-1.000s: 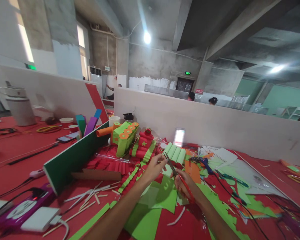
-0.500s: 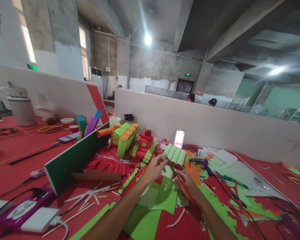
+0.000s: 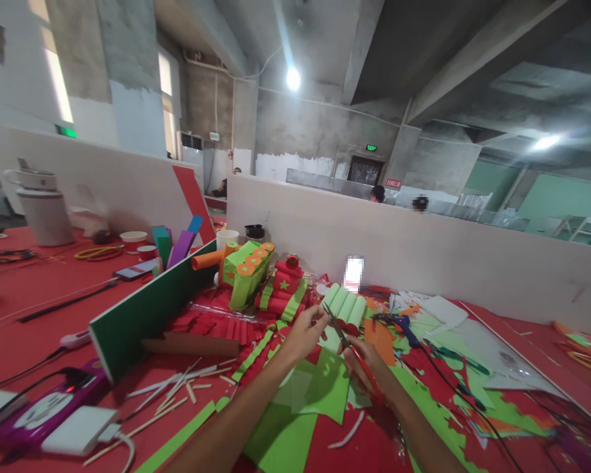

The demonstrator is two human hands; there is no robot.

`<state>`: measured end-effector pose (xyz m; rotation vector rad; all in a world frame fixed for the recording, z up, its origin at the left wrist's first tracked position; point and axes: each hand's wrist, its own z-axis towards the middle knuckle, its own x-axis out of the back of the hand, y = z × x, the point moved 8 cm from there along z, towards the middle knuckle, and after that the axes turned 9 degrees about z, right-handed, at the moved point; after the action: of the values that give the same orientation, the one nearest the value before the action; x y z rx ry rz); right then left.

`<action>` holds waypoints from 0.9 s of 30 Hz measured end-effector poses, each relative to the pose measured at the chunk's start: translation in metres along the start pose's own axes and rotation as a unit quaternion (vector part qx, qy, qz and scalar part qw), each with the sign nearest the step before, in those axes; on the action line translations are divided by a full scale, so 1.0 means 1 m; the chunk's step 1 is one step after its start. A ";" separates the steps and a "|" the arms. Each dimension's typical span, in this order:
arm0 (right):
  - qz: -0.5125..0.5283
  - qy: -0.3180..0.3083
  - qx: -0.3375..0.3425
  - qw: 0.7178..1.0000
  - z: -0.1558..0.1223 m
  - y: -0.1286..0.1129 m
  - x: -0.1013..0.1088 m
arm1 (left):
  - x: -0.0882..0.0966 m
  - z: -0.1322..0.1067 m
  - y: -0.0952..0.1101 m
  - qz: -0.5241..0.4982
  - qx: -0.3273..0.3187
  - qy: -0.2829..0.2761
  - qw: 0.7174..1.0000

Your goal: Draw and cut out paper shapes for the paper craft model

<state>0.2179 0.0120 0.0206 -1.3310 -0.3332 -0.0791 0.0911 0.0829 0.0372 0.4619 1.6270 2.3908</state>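
Note:
In my right hand (image 3: 363, 360) is a pair of scissors (image 3: 362, 368) with red handles, its dark blades pointing up and left. My left hand (image 3: 306, 332) is closed in a pinch right by the blade tips; whatever is between its fingers is too small to name. Beneath both hands lie a light green sheet (image 3: 325, 384) and red material. Just beyond the blades, pale green rolls (image 3: 345, 303) lie side by side. Left of them stand a red roll model with green bands and a star (image 3: 284, 286), and a green-and-orange model (image 3: 246, 269).
A dark green board (image 3: 142, 318) stands upright at left, near a purple power strip (image 3: 49, 407). Thin sticks (image 3: 177, 387) lie in front. A blue glue gun (image 3: 404, 327) with a cable rests among scraps at right. A lit phone (image 3: 353, 272) leans against the white partition (image 3: 453, 249).

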 end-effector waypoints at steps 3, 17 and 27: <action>-0.001 0.004 0.006 1.000 0.000 -0.004 0.000 | 0.000 0.001 -0.001 -0.001 -0.010 0.001 1.000; 0.046 0.013 -0.018 0.999 0.006 0.020 -0.002 | -0.003 0.001 0.000 -0.004 -0.022 -0.004 1.000; 0.082 0.049 -0.044 0.994 -0.001 0.024 -0.008 | -0.003 0.000 0.001 0.018 -0.012 -0.008 1.000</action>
<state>0.2160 0.0162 -0.0042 -1.4314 -0.1380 -0.0208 0.0940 0.0813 0.0376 0.5095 1.5948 2.4239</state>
